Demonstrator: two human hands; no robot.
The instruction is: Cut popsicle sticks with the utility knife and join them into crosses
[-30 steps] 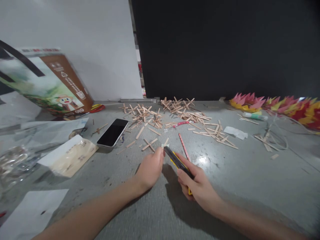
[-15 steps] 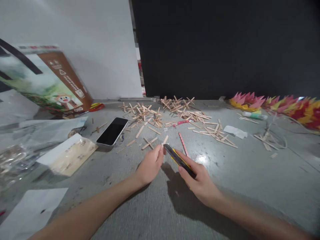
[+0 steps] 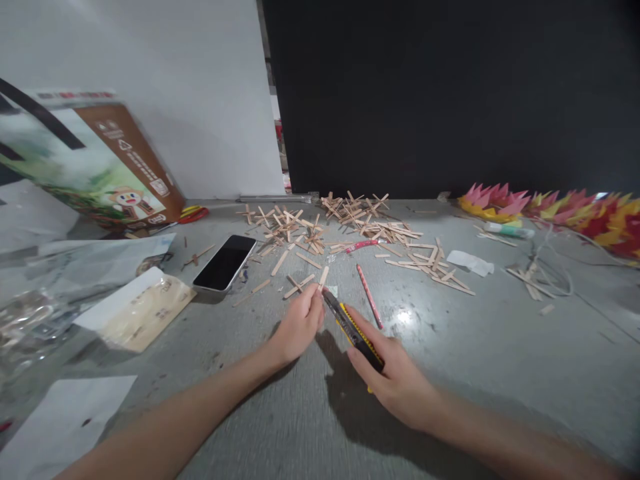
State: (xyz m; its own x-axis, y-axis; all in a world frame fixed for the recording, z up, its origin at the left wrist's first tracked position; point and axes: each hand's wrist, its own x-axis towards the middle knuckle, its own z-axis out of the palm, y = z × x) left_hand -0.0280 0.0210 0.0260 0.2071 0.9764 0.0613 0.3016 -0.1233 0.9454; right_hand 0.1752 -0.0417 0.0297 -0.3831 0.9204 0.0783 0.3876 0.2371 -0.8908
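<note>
My left hand [image 3: 303, 323] is closed on a wooden craft stick [image 3: 324, 277], whose pale end sticks up past the fingertips. In my right hand [image 3: 395, 380] is a black and yellow utility knife [image 3: 356, 333], its tip end at the stick beside my left fingers. Whether the blade touches the wood is too small to tell. Two crossed sticks [image 3: 299, 287] lie on the table just beyond my left hand. A pink patterned pencil [image 3: 369, 297] rests to the right of the knife.
Piles of craft sticks [image 3: 287, 227] spread along the back, with more loose sticks [image 3: 435, 267] at right. On the left are a phone [image 3: 225, 263], a packet [image 3: 145, 310] and a printed bag [image 3: 115, 167]. Paper flowers [image 3: 495, 203], a glue stick [image 3: 510, 231] and a cable [image 3: 570, 280] lie right.
Both hands have shifted slightly left, with the stick and the utility knife still in them. More of the pink pencil now shows, and the stick stands a little more upright.
</note>
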